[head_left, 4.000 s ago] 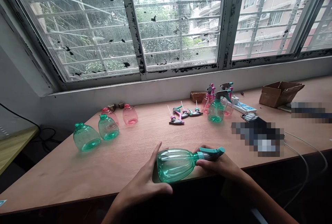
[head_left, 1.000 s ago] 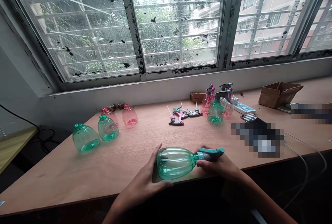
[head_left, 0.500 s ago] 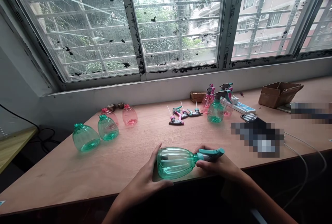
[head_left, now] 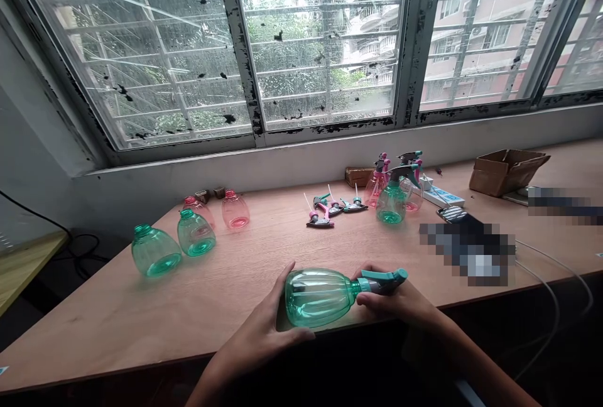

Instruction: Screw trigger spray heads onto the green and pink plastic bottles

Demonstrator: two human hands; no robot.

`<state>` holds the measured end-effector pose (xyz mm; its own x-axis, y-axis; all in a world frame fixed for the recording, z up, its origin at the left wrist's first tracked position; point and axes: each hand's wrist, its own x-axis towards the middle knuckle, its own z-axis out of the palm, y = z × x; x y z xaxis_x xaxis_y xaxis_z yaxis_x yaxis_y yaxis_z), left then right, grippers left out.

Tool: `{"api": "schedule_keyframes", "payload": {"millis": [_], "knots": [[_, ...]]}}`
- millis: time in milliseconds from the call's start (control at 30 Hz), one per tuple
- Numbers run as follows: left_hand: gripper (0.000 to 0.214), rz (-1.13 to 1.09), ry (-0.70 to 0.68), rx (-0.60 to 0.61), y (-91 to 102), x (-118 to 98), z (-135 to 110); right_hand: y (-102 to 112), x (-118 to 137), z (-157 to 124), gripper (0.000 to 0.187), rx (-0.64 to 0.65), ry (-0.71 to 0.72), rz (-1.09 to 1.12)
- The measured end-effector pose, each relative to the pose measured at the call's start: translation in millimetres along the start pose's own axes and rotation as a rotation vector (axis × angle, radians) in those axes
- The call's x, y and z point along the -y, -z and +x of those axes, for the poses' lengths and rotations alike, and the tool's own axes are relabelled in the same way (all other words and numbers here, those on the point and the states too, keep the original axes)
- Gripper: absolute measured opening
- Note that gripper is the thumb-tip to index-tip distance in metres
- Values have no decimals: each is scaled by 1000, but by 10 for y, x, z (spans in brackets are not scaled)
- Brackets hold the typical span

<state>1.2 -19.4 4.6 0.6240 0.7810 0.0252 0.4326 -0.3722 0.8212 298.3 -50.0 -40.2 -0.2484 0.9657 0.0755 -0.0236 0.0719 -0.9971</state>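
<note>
Holding green bottle point(head_left: 319, 297) sideways: left hand point(head_left: 261, 325) curled around base, right hand point(head_left: 402, 300) clasping spray head point(head_left: 384, 279).

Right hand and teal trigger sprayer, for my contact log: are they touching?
Touching. The head view shows the right hand gripping the teal trigger sprayer, its thumb lying across the near side.

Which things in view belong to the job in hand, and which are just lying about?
Likely in the job:
green spray bottle, on its side between left hand and right hand
headless bottles
loose spray heads
standing spray bottles

Likely just lying about:
power strip
cardboard box
partly blurred dark object
</note>
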Motion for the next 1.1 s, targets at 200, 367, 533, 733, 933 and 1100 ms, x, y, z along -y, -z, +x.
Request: {"api": "schedule_keyframes", "payload": {"millis": [200, 367, 533, 733, 933, 1100], "knots": [[98, -29, -12, 11, 20, 30, -3, -9, 43, -18, 37, 6, 25, -19], [82, -67, 46, 21, 41, 2, -10, -17, 70, -28, 35, 7, 61, -66], [105, 7, 13, 9, -3, -10, -4, -4, 32, -10, 36, -8, 39, -39], [100, -32, -11, 45, 34, 28, -4, -20, 59, -12, 37, 11, 47, -39], [92, -18, 53, 26, 33, 1, -5, -23, 55, -10, 38, 1, 28, -26], [107, -11, 7, 16, 7, 23, 0, -5, 18, -13, 39, 7, 16, -13]]}}
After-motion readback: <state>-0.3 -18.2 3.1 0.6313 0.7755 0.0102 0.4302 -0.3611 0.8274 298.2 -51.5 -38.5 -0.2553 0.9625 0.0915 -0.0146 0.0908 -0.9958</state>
